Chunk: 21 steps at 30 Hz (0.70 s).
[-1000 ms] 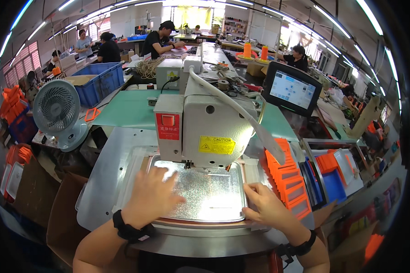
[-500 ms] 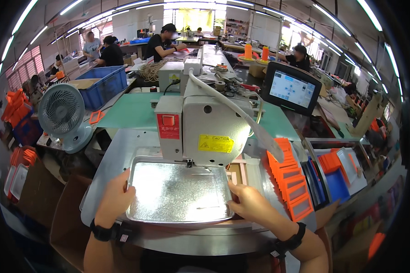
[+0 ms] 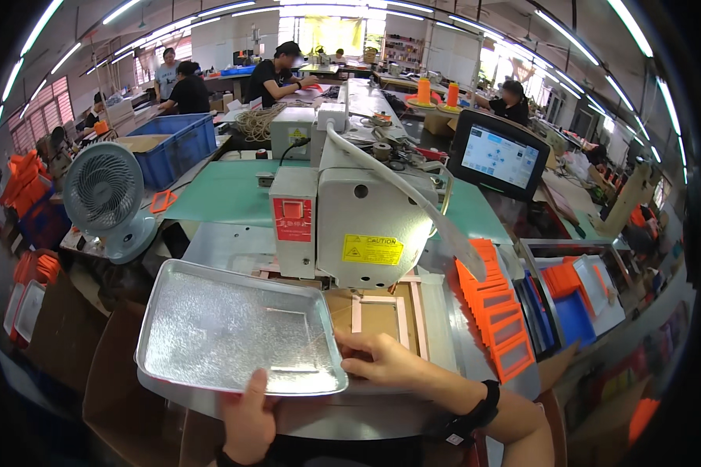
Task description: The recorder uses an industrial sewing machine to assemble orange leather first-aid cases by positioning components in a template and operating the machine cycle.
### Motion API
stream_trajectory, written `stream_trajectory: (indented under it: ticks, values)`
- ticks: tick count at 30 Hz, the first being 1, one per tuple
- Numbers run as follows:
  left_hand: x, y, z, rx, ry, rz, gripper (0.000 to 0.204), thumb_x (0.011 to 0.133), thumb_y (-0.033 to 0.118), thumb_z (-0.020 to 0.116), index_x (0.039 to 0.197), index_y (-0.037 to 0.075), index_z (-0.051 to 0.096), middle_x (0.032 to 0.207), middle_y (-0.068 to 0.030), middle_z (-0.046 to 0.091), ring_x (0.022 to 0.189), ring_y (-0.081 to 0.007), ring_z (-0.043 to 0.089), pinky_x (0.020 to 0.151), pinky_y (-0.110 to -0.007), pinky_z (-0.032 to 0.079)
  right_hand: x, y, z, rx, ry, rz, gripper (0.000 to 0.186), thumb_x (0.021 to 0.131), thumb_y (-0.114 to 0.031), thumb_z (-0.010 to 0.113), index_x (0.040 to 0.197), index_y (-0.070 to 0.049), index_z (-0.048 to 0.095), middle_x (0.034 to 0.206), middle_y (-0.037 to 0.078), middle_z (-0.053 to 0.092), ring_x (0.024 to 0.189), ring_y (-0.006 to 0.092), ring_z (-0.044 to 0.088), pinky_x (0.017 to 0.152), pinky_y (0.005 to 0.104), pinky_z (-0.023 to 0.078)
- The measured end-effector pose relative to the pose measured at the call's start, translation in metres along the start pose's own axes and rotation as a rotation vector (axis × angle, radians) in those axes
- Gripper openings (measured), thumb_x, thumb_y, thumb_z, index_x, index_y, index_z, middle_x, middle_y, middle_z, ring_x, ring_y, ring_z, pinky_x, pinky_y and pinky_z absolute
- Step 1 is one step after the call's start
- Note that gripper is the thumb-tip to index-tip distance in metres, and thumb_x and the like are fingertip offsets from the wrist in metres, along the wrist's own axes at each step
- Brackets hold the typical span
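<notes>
Grey metal table (image 3: 216,247): orange frames (image 3: 490,299) overlapping at right; brown board (image 3: 380,317) with pale strips (image 3: 420,319) near middle.

The silvery rectangular tray (image 3: 210,331) is shallow, with rounded corners and a raised rim; its bottom gleams, mottled; it sits skewed slightly clockwise over the left front of the grey metal bed (image 3: 237,247).

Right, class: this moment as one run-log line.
left hand: grips silver tray, near rim | right hand: at tray's right rim | tray: front-left of industrial sewing machine
</notes>
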<state>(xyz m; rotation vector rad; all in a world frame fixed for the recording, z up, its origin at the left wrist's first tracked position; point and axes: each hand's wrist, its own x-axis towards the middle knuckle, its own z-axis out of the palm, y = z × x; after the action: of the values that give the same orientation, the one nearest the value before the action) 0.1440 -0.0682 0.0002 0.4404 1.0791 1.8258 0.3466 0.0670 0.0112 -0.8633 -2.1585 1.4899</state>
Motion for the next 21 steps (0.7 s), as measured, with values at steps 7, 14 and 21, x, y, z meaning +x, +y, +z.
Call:
stream_trajectory:
  ticks: [7, 14, 21]
  values:
    - [0.009, 0.057, -0.108, -0.322, 0.237, -0.019, 0.026, 0.088, 0.008, 0.059, 0.113, 0.004, 0.062, 0.101, -0.0068, 0.069, 0.100, -0.0239, 0.068, 0.089, -0.047, 0.058, -0.006, -0.003, 0.017, -0.396, 0.045, -0.341, 0.046, 0.092, -0.006, 0.064, 0.137, -0.002, 0.054, 0.098, 0.017, 0.067, 0.091, 0.0321, 0.066, 0.080, 0.0383, 0.053]
    - [0.007, 0.066, -0.088, -0.383, -0.026, 0.211, 0.040, 0.099, 0.025, 0.061, 0.133, 0.006, 0.055, 0.130, -0.0074, 0.063, 0.121, -0.0262, 0.059, 0.104, -0.048, 0.049, -0.025, -0.029, -0.016, -0.194, 0.453, -0.238, 0.004, 0.088, -0.002, 0.069, 0.089, 0.002, 0.067, 0.081, 0.006, 0.066, 0.071, 0.0129, 0.061, 0.063, 0.0277, 0.049]
    - [0.054, 0.045, -0.051, -0.566, -0.299, 0.161, 0.038, 0.101, 0.020, 0.060, 0.136, 0.008, 0.053, 0.133, -0.0050, 0.061, 0.123, -0.0232, 0.057, 0.106, -0.045, 0.047, 0.002, -0.015, -0.049, -0.154, 0.807, -0.230, 0.011, 0.092, -0.003, 0.067, 0.082, 0.000, 0.063, 0.065, -0.004, 0.053, 0.061, 0.0015, 0.047, 0.054, 0.0202, 0.038]
